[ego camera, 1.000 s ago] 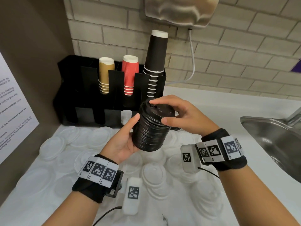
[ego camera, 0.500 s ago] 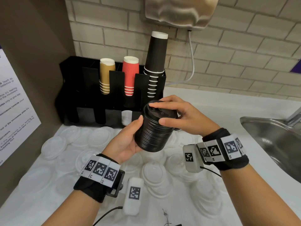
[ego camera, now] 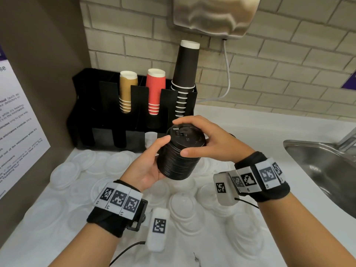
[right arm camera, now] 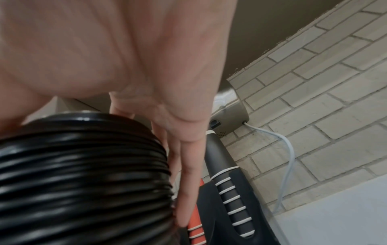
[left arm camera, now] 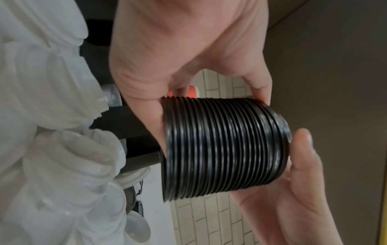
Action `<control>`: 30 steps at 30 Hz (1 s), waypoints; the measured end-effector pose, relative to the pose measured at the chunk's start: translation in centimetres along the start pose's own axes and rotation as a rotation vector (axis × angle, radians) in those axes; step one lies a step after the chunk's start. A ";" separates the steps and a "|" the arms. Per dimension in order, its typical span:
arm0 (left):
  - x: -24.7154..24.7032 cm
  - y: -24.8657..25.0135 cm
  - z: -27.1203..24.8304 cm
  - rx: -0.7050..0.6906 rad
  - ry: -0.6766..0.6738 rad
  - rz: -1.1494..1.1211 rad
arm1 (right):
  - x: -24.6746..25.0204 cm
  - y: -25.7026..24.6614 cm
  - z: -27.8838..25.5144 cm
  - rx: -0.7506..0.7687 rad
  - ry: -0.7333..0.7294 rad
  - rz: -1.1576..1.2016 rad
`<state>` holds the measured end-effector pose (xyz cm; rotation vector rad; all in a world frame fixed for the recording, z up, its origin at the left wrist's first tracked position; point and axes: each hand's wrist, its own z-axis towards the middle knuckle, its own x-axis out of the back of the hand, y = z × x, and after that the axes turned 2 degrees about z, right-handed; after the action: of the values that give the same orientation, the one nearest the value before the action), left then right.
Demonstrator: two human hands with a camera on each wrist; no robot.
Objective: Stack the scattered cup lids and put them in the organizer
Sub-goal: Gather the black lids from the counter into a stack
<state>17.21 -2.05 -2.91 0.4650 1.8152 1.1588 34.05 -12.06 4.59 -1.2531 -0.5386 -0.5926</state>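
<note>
White lids (ego camera: 185, 211) litter counter (ego camera: 260, 130) – organizer (ego camera: 107, 116) behind black stack (ego camera: 179, 160).

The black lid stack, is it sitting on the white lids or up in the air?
Apart. In the head view both hands, left hand and right hand, hold the black stack above the white lids.

Tall stack of round plastic cup lids (ego camera: 178, 157): glossy black, fine ridged banding. Loose round plastic lids (ego camera: 183, 209) across the white bench (ego camera: 250, 130): translucent white. Upright plastic organizer (ego camera: 107, 112) at back edge: black, holding gold ribbed paper cups (ego camera: 127, 91), red ribbed paper cups (ego camera: 155, 91), and black paper cups with white rims (ego camera: 185, 74).
</note>
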 end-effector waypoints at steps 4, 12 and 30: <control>0.1 0.0 0.0 -0.011 0.057 -0.063 | 1.0 -0.4 0.0 -0.090 -0.027 0.168; 1.8 1.3 -0.1 -0.042 0.082 -0.157 | 5.1 9.9 1.9 -0.898 -0.086 -0.401; 2.8 2.5 0.3 -0.096 0.013 -0.060 | 1.6 19.2 5.2 -0.994 -0.071 -0.653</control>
<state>15.65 1.26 -2.16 0.3461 1.7633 1.2042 47.93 -3.24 -6.70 -2.0417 -0.7531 -1.4844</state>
